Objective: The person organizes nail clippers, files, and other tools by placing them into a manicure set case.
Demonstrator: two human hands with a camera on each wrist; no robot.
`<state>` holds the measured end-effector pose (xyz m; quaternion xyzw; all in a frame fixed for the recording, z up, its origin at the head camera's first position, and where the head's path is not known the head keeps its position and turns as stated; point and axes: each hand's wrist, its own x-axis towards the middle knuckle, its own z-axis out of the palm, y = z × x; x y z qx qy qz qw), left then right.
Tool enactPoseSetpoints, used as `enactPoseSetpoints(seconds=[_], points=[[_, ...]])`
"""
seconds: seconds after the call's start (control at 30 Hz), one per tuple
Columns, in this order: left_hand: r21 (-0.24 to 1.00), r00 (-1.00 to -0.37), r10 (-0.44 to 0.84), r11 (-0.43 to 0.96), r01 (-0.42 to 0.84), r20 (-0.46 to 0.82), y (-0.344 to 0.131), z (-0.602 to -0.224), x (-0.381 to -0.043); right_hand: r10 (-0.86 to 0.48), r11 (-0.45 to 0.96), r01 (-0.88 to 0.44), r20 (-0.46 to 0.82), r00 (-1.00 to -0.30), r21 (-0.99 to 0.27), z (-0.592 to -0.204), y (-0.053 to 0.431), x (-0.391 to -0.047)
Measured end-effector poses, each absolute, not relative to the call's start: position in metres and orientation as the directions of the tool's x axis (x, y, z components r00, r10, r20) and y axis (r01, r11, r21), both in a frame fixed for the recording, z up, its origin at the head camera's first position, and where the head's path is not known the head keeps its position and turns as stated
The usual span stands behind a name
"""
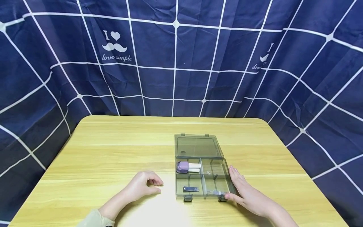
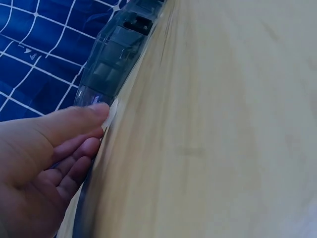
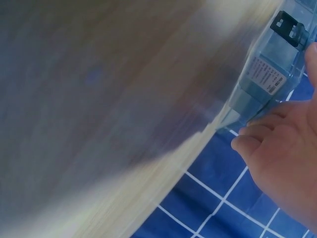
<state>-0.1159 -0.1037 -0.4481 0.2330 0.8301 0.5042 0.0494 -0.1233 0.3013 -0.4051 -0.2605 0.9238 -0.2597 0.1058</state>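
Note:
A grey see-through compartment box [image 1: 202, 186] sits on the table with its lid [image 1: 198, 146] folded back. Purple nail polish bottles [image 1: 183, 167] with white caps lie in its back left compartment. The front left one holds a nail clipper [image 1: 191, 189]. Small pale pieces [image 1: 216, 192] lie in the front right compartment, too unclear to identify. My right hand [image 1: 249, 195] rests against the box's right side, fingers extended and thumb at the front corner by a latch [image 1: 222, 198]. Left of the box, my left hand [image 1: 143, 186] hovers near the tabletop, fingers loosely bent, apart from the box.
The wooden table [image 1: 113, 142] extends around the box on all sides. A dark blue curtain [image 1: 158, 47] with white grid lines hangs behind it and at both sides. A printed label [image 3: 267, 75] shows on the box in the right wrist view.

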Motion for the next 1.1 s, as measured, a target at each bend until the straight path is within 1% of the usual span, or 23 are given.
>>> enactPoseSetpoints(seconds=[0.1,0.4,0.63,0.83,0.9,1.1], points=[[0.849,-0.879,0.445,0.388,0.36,0.169,-0.103,-0.451,-0.117,-0.539,0.727,-0.431,-0.055,-0.841,-0.535,-0.405,0.301,-0.123],[0.843,-0.877,0.46,0.408,0.35,0.141,-0.101,-0.451,-0.115,-0.543,0.722,-0.434,-0.053,-0.838,-0.539,-0.405,0.301,-0.121],[0.815,-0.863,0.473,0.419,0.399,0.179,-0.1,-0.449,-0.116,-0.544,0.721,-0.446,-0.035,-0.838,-0.53,-0.408,0.302,-0.122],[0.76,-0.847,0.499,0.473,0.446,0.186,-0.097,-0.447,-0.116,-0.545,0.723,-0.46,-0.015,-0.839,-0.515,-0.409,0.302,-0.122],[0.767,-0.85,0.497,0.472,0.436,0.177,-0.097,-0.446,-0.117,-0.542,0.725,-0.458,-0.015,-0.84,-0.515,-0.409,0.302,-0.122],[0.835,-0.881,0.452,0.424,0.351,0.141,-0.101,-0.442,-0.12,-0.544,0.721,-0.45,-0.029,-0.838,-0.528,-0.408,0.302,-0.122]])
